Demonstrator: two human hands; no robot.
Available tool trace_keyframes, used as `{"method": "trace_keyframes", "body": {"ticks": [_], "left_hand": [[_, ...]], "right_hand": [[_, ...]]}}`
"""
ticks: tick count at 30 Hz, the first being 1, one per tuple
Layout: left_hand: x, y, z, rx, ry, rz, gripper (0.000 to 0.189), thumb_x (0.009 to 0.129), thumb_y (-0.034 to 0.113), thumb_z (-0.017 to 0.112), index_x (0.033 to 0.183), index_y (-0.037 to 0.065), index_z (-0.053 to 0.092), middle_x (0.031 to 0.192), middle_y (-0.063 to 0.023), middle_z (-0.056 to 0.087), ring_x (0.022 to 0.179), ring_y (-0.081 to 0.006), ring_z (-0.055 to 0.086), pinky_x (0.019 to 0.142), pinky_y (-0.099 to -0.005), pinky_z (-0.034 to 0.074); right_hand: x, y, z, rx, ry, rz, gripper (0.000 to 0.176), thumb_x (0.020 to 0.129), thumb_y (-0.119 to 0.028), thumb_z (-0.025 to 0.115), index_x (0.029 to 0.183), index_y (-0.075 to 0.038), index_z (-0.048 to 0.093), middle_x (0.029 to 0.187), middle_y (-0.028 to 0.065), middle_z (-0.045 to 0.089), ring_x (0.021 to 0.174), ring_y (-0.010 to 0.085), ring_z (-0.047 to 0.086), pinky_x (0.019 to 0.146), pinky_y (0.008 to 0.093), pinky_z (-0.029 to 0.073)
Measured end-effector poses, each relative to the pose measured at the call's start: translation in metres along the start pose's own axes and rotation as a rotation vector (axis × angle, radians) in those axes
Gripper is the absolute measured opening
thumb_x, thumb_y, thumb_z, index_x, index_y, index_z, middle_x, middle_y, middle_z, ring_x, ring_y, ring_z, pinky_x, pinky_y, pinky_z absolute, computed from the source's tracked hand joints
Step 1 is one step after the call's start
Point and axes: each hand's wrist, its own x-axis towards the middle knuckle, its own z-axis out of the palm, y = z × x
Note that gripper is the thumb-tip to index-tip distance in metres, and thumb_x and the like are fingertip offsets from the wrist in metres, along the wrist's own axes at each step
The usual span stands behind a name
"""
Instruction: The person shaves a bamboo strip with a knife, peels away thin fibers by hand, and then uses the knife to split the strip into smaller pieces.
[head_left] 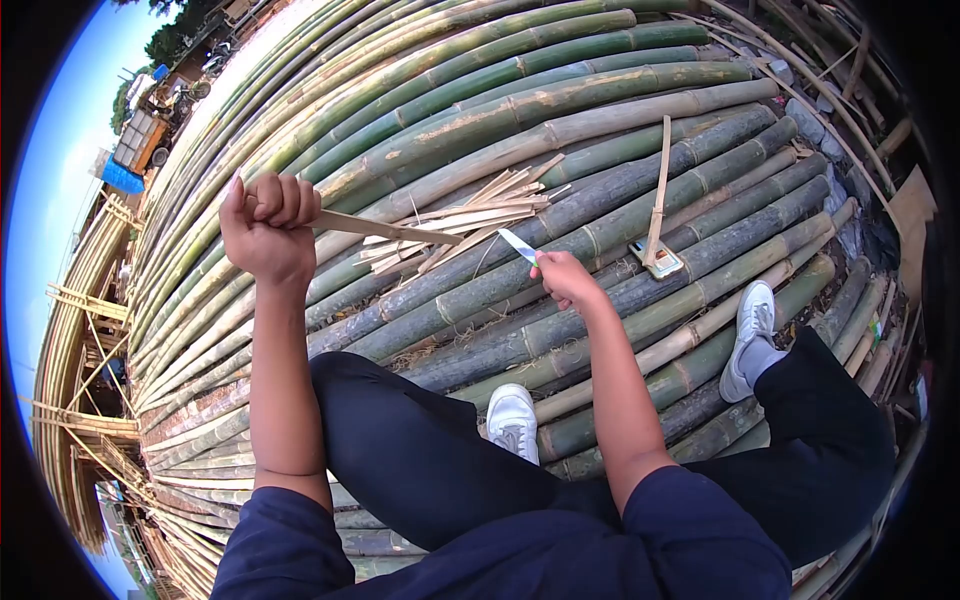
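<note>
A flat bamboo strip (375, 228) is gripped at one end by my left hand (268, 225), which is closed in a fist. The strip slants down to the right, over a small pile of split bamboo sticks (490, 207). My right hand (566, 279) is wrapped round the handle of a knife (517, 244), whose pale blade points up and left toward the strip's far end; a small gap shows between them. Long green and grey bamboo poles (590, 126) lie side by side beneath both hands.
To the right, a phone-like object (656, 258) lies on the poles with a bamboo stick (660, 180) across its end. My white shoes (513, 421) rest on the poles. Stacked bamboo (75, 330) stands at the far left, below a parked cart (139, 140).
</note>
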Motion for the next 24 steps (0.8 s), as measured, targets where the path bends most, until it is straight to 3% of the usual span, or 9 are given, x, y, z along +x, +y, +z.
{"method": "trace_keyframes", "body": {"ticks": [3,10,13,16,18,24], "left_hand": [[0.005,-0.028,-0.02,0.095,-0.034,-0.047,0.05,0.098,0.043,0.028,0.057,0.016,0.025,0.05,0.002,0.021,0.048,-0.0137,0.017,0.049,-0.0311,0.018],[0.008,-0.049,-0.023,0.026,0.043,-0.131,0.05,0.099,0.041,0.031,0.056,0.015,0.024,0.049,0.0021,0.02,0.047,-0.0134,0.016,0.048,-0.0312,0.019],[0.007,-0.047,-0.02,0.019,-0.009,-0.118,0.05,0.099,0.04,0.031,0.056,0.015,0.024,0.049,0.0021,0.02,0.047,-0.0134,0.016,0.048,-0.0314,0.019],[0.004,-0.037,-0.011,-0.053,-0.059,-0.138,0.049,0.099,0.038,0.031,0.056,0.016,0.024,0.049,0.002,0.019,0.047,-0.0133,0.016,0.049,-0.0315,0.019],[0.001,-0.028,-0.003,-0.116,-0.069,-0.158,0.048,0.099,0.036,0.031,0.056,0.016,0.024,0.049,0.002,0.019,0.047,-0.0133,0.016,0.049,-0.0316,0.019],[-0.006,-0.008,0.014,-0.115,-0.063,-0.141,0.047,0.099,0.034,0.031,0.056,0.017,0.022,0.048,0.0029,0.018,0.046,-0.0123,0.014,0.047,-0.0313,0.017]], "right_hand": [[0.0,-0.001,0.003,-0.011,0.005,0.002,0.036,0.101,-0.037,0.038,0.086,-0.008,0.053,0.053,-0.0052,0.032,0.04,0.0073,0.026,0.038,0.0285,0.025],[-0.005,-0.007,0.016,-0.019,0.0,-0.035,0.033,0.099,-0.036,0.04,0.087,-0.008,0.052,0.052,-0.0056,0.034,0.038,0.0056,0.024,0.036,0.0267,0.021],[-0.011,-0.014,0.025,-0.059,0.005,-0.038,0.034,0.099,-0.036,0.041,0.087,-0.007,0.054,0.053,-0.0039,0.037,0.038,0.0076,0.029,0.036,0.028,0.025],[-0.018,-0.02,0.031,-0.256,0.149,-0.125,0.035,0.099,-0.036,0.042,0.086,-0.006,0.056,0.056,-0.0015,0.04,0.039,0.0103,0.035,0.037,0.0301,0.03],[-0.016,-0.022,0.031,-0.288,0.182,-0.183,0.039,0.097,-0.033,0.043,0.088,0.0,0.061,0.064,0.01,0.058,0.048,0.0227,0.055,0.046,0.0373,0.043],[-0.021,-0.027,0.027,-0.3,0.181,-0.178,0.037,0.097,-0.033,0.043,0.089,-0.001,0.061,0.064,0.0106,0.058,0.049,0.0219,0.055,0.047,0.0397,0.044]]}}
